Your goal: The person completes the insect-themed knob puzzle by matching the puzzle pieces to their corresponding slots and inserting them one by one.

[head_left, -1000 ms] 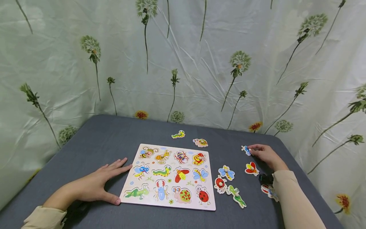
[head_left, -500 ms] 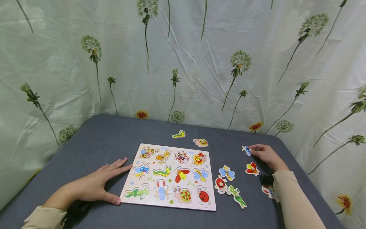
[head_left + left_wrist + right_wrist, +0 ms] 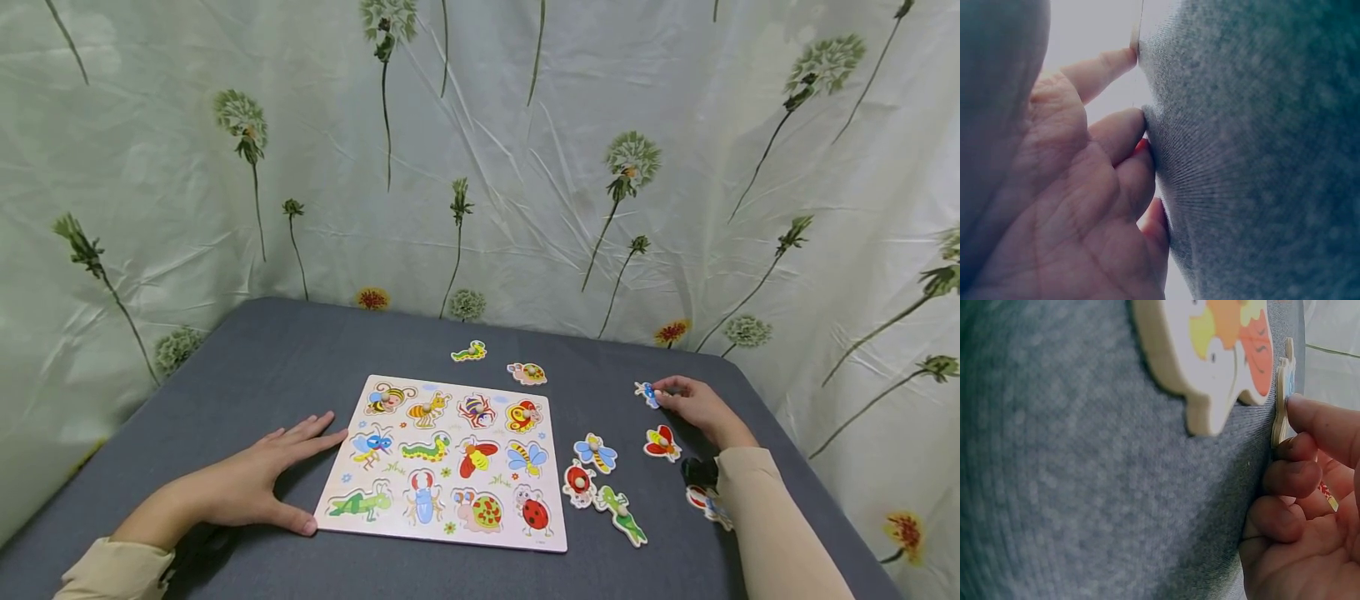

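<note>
A wooden insect peg puzzle board (image 3: 498,473) lies on the dark grey table. At its left edge rests my left hand (image 3: 251,475), fingers spread, with index fingertip and thumb tip right at the rim. Beyond the board to the right, my right hand (image 3: 701,408) pinches a small blue insect puzzle piece (image 3: 643,392) between thumb and fingers. In the right wrist view, that piece (image 3: 1283,400) stands close over the cloth, partly hidden by the thumb. Nearest to this hand lies a red-winged insect piece (image 3: 662,443).
Right of the board lie a dragonfly piece (image 3: 596,453), a ladybug piece (image 3: 578,483) and a grasshopper piece (image 3: 621,517). Another piece (image 3: 708,506) is partly under my right sleeve. Behind the board are a caterpillar piece (image 3: 469,352) and a snail piece (image 3: 527,373). A floral curtain (image 3: 480,167) hangs behind.
</note>
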The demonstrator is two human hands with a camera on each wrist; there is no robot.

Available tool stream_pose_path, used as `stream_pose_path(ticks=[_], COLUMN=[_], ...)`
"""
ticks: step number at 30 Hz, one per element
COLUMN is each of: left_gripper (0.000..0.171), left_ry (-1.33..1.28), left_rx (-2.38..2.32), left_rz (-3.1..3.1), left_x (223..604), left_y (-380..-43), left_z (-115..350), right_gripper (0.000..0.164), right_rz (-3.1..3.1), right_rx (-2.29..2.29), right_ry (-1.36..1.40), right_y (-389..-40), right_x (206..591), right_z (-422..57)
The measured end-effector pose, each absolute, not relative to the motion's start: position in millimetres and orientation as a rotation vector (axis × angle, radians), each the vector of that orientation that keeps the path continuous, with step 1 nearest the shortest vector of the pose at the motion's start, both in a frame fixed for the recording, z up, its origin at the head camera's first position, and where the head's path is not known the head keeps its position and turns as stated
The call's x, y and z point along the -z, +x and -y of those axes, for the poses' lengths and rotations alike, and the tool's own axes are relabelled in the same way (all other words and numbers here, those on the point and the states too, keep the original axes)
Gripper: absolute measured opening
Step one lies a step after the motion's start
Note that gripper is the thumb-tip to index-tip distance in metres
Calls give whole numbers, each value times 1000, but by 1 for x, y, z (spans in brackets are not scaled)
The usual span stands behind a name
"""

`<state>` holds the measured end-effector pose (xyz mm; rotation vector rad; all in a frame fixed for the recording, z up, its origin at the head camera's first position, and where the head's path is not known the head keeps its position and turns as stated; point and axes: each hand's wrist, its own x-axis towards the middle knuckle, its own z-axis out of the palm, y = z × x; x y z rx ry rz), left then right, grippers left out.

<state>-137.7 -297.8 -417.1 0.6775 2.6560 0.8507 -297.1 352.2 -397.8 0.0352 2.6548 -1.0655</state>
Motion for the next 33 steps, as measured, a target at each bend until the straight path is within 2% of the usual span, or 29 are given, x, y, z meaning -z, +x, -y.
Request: stream_pose_path(ticks=[17, 33], left_gripper=[112, 111], left_ry=[678, 679], left_rx=[-846, -842], left_rz=[-2650, -2658], left_x=[414, 416], left_y=[-140, -138], left_z=[297, 298], right_gripper=[45, 40], right_rz=[-2692, -2732], right_rx=[1064, 975], right_ry=[85, 3], right_y=[-295, -298], right_x=[398, 401], right_z=[-351, -345])
